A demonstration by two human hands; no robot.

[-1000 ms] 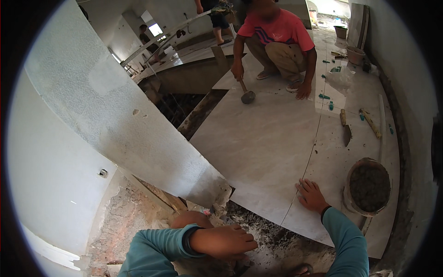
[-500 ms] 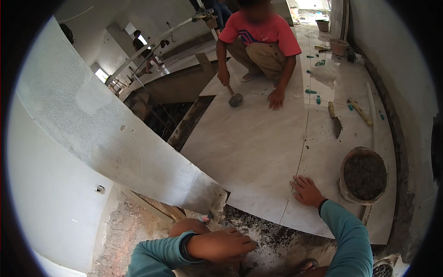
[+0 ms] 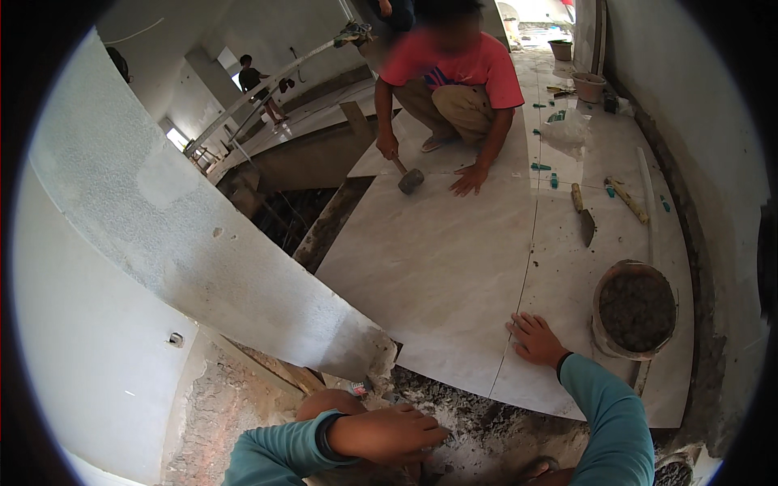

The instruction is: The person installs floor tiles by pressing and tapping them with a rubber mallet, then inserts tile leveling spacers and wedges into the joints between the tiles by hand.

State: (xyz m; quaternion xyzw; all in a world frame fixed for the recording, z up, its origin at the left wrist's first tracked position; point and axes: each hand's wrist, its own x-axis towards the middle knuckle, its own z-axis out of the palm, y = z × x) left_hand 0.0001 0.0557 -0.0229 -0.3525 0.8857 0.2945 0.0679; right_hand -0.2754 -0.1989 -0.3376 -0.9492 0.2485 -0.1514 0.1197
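Note:
My right hand [image 3: 536, 339] lies palm down on a large pale floor tile [image 3: 454, 267], its fingers spread across the joint with the neighbouring tile [image 3: 559, 373]. Over my bent knee [image 3: 332, 402], my left hand [image 3: 391, 435] hangs with loosely curled fingers; no object shows in it. Across the tile squats a co-worker in a pink shirt [image 3: 478, 69]. One of the co-worker's hands holds a mallet [image 3: 411, 181], its dark head at the tile's surface. The other hand [image 3: 468, 180] presses flat on the tile.
A bucket of grey mortar [image 3: 636, 312] stands right of my right hand. Beyond it lie a trowel [image 3: 583, 215], a hammer [image 3: 627, 201] and green tile clips [image 3: 554, 180]. A low wall [image 3: 219, 235] borders the left, beside an open pit [image 3: 279, 215]. Rough mortar [image 3: 454, 405] fills the near gap.
The co-worker's free hand has slid left and nearer along the tile, and the mallet head has shifted slightly. My hands keep their places. The view has tilted a little.

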